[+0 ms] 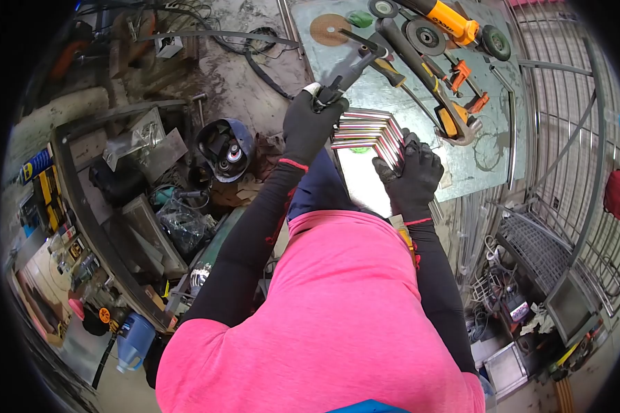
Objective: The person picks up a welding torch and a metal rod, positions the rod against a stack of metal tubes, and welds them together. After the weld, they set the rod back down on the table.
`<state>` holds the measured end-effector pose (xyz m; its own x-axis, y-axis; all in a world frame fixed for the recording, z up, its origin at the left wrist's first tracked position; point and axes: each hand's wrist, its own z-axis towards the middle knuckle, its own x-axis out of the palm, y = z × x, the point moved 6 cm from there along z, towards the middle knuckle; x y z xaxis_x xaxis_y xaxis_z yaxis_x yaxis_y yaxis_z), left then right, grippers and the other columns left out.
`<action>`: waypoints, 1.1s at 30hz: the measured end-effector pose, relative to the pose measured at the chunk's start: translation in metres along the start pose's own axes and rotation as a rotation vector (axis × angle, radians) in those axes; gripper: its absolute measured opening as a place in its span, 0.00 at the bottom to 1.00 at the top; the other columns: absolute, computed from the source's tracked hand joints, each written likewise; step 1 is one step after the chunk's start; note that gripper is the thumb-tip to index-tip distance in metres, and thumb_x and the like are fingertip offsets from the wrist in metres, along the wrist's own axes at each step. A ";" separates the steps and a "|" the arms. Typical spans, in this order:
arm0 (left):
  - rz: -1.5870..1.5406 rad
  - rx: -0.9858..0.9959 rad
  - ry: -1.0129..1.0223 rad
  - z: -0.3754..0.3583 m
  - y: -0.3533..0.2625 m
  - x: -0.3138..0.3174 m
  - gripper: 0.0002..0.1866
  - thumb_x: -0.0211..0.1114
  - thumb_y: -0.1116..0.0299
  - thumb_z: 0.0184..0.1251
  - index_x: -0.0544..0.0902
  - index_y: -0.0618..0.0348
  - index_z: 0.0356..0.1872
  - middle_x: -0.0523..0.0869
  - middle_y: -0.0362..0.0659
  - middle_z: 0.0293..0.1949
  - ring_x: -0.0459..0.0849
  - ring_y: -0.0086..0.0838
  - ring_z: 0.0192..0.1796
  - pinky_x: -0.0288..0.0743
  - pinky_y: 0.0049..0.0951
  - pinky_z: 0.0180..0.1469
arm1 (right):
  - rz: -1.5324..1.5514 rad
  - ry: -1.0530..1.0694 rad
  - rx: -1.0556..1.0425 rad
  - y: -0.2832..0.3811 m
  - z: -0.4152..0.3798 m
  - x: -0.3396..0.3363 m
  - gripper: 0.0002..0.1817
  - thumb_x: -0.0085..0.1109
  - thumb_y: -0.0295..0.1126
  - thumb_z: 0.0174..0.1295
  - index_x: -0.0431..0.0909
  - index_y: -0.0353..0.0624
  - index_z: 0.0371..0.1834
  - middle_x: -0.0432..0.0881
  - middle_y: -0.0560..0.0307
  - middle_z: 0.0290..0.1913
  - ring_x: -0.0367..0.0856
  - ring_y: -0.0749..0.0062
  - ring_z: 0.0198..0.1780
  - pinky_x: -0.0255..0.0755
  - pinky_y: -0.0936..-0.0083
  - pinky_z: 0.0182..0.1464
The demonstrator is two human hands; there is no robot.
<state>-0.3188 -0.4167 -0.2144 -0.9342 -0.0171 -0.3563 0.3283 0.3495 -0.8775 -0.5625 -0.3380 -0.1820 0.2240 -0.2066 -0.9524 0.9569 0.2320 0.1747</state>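
Observation:
Several shiny bent metal rods [375, 131] lie side by side at the near left edge of the metal-topped table [492, 148]. My left hand [308, 127], in a dark glove, is closed around a dark tool [334, 91], whose long end points up and right over the table. It is just left of the rods. My right hand [415, 172], also gloved, rests against the right side of the rods with its fingers bent over their ends. A bright white surface lies below the rods.
On the table are a yellow angle grinder [451, 19], a hammer [430, 79], orange clamps [461, 74], grinding discs and a brown disc [329, 29]. A helmet-like container [225, 149] and a scrap-filled frame [76, 199] stand left. Metal grilles [565, 131] are right.

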 end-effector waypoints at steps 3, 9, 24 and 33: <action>-0.205 -0.011 -0.044 0.000 0.015 0.009 0.13 0.77 0.65 0.66 0.87 0.61 0.44 0.88 0.37 0.33 0.83 0.18 0.36 0.76 0.26 0.41 | -0.017 0.013 0.042 -0.003 -0.004 0.000 0.42 0.69 0.72 0.58 0.83 0.44 0.57 0.84 0.47 0.55 0.81 0.51 0.54 0.72 0.49 0.58; -0.190 0.013 -0.131 0.001 0.025 0.010 0.11 0.77 0.68 0.66 0.86 0.62 0.44 0.90 0.36 0.36 0.84 0.17 0.38 0.77 0.25 0.43 | -0.009 0.029 0.016 -0.003 -0.003 0.001 0.44 0.69 0.71 0.59 0.81 0.42 0.62 0.84 0.46 0.55 0.81 0.49 0.54 0.72 0.48 0.58; -0.397 -0.062 -0.190 -0.002 0.025 0.017 0.14 0.80 0.63 0.63 0.87 0.60 0.42 0.89 0.38 0.33 0.84 0.21 0.34 0.78 0.29 0.42 | 0.018 0.064 -0.024 -0.003 -0.003 0.004 0.45 0.68 0.68 0.62 0.78 0.40 0.70 0.83 0.50 0.62 0.80 0.55 0.61 0.70 0.52 0.64; -0.097 0.022 -0.112 0.000 0.022 0.012 0.13 0.78 0.68 0.68 0.86 0.62 0.47 0.89 0.36 0.36 0.84 0.17 0.36 0.79 0.25 0.41 | 0.014 0.080 0.011 -0.006 -0.005 0.007 0.44 0.69 0.68 0.62 0.79 0.40 0.67 0.84 0.49 0.59 0.81 0.54 0.60 0.71 0.51 0.63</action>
<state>-0.3230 -0.4091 -0.2379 -0.9408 -0.1543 -0.3018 0.2413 0.3202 -0.9161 -0.5675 -0.3359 -0.1913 0.2222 -0.1269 -0.9667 0.9558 0.2239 0.1903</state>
